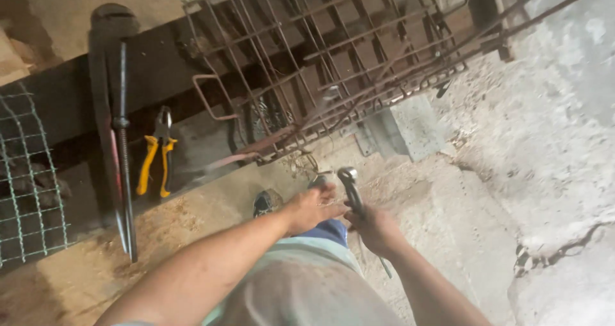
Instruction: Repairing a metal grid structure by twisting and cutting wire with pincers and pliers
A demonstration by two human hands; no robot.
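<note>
Steel pincers (351,194) clamped in right hand (378,230), left hand (312,207) grip loosely curled beside them, yellow-handled pliers (157,156) apart.

One rebar cage (333,63), two pincers (350,188), one pipe wrench (112,108).

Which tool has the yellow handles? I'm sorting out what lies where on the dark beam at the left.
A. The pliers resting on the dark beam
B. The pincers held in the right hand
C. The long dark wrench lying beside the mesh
A: the pliers on the dark beam show two yellow handles, while the pincers gripped by the right hand and the long wrench are dark metal.
</note>
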